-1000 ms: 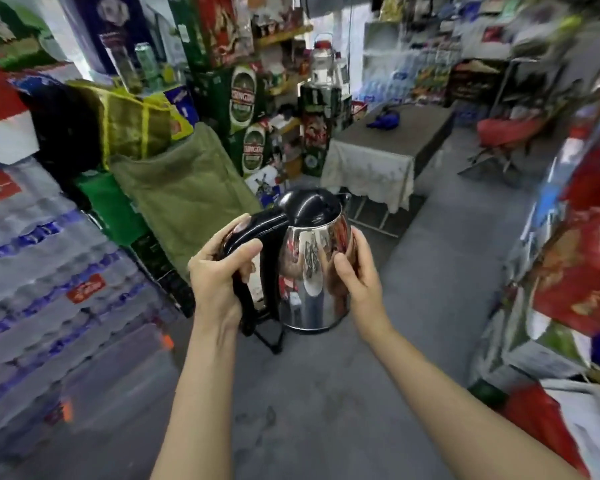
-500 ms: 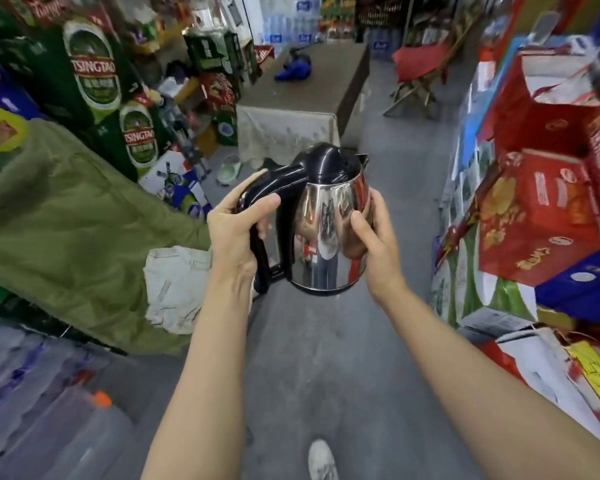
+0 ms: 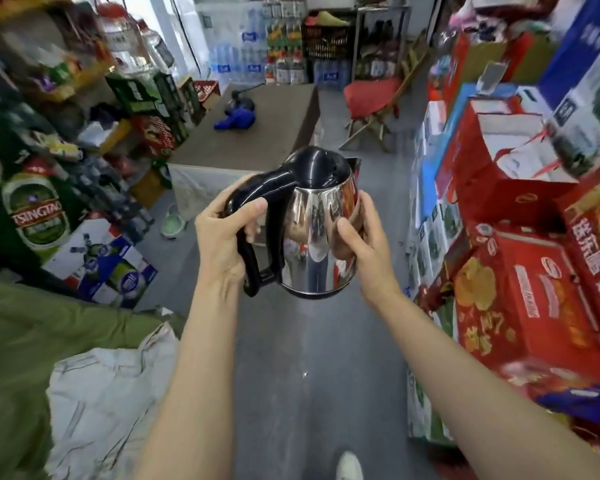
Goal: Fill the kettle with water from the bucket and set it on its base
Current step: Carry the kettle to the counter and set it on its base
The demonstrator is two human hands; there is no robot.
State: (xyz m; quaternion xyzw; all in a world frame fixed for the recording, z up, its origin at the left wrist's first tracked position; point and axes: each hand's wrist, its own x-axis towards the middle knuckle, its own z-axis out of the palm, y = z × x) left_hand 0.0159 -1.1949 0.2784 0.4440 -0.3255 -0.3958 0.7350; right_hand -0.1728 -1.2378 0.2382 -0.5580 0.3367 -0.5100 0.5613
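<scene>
Between both hands, kettle (image 3: 321, 233) (upright)

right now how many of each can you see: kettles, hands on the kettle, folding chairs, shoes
kettle: 1
hands on it: 2, left hand and right hand
folding chair: 1
shoe: 1
total: 5

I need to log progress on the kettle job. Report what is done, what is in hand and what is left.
Done: the kettle is picked up, lid shut. In hand: the left hand grips its black handle, the right hand steadies the steel body, held above the aisle floor. Left: filling and setting it down; neither bucket nor base is in view, and whether it holds water cannot be told.
</scene>
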